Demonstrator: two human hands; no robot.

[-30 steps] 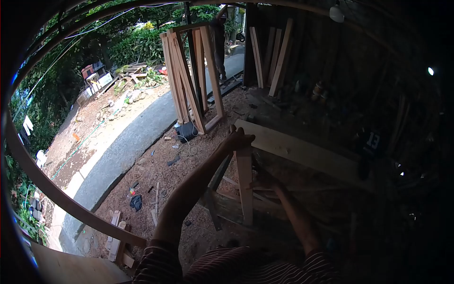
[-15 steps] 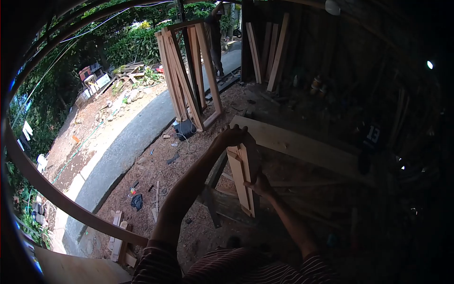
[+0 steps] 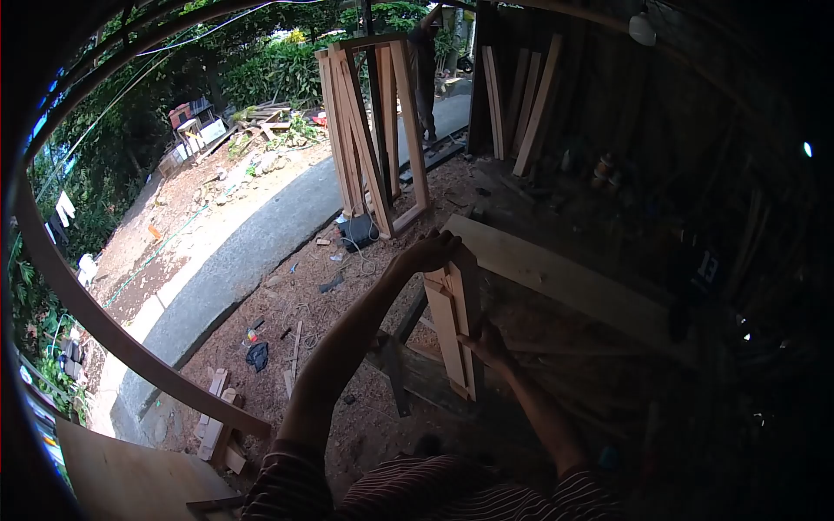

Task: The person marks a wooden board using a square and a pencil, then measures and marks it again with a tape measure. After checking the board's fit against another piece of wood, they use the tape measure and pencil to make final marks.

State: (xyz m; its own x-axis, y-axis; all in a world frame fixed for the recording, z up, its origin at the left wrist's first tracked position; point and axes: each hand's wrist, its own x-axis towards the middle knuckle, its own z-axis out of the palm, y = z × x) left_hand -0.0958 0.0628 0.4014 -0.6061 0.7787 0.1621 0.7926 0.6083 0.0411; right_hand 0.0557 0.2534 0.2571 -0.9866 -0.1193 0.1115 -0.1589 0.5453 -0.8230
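Observation:
A short wooden piece (image 3: 450, 326), made of boards lying against each other, stands nearly upright in front of me. My left hand (image 3: 432, 250) is closed over its top end. Lower down, on its right side, my right hand (image 3: 487, 341) grips the edge with the thumb on the front face. Behind the piece a long, wide plank (image 3: 556, 276) runs off to the right. A dark saw-like blade (image 3: 395, 378) hangs below my left forearm.
Upright wooden frames (image 3: 382, 139) stand beyond my hands, with a person (image 3: 422, 78) behind them. Boards (image 3: 534, 108) lean on the back wall. A curved strip (image 3: 130, 347) arcs at left; offcuts (image 3: 217, 417) lie on the shavings-covered ground.
The camera view has turned slightly left, so the surroundings sit further right. Both hands keep their hold on the wooden piece, which is turned slightly, showing more of its right board.

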